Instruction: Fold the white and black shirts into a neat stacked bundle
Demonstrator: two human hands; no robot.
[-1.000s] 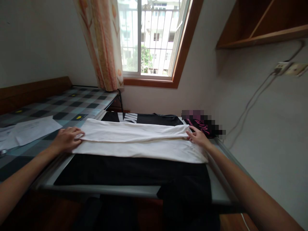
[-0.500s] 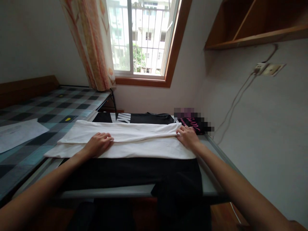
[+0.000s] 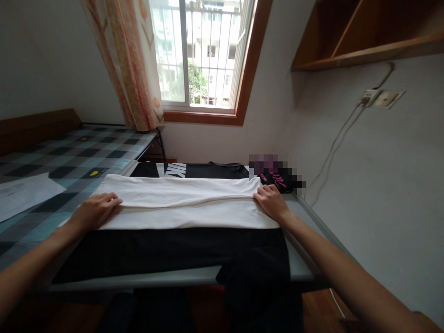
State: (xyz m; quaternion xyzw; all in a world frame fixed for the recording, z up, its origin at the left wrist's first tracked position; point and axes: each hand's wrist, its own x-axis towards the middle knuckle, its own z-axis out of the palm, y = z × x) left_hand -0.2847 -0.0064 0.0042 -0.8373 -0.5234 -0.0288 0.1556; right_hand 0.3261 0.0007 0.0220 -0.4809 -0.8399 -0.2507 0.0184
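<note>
A white garment (image 3: 183, 203) lies folded lengthwise across a grey table (image 3: 305, 263), on top of black clothing (image 3: 166, 249). My left hand (image 3: 93, 210) rests flat on the garment's left end, fingers stretched out. At the right end, my right hand (image 3: 271, 202) presses on the fold with its fingers spread. Neither hand holds anything up.
A black shirt with white lettering (image 3: 180, 170) and a black item with pink print (image 3: 277, 178) lie at the table's far side. A bed with a checked cover (image 3: 69, 157) and a sheet of paper (image 3: 24, 192) stands left. Behind are a window, curtain, wall shelf and power strip.
My left hand slid from the garment's middle back out to its left end. The right hand stayed at the right end. The view shifted slightly.
</note>
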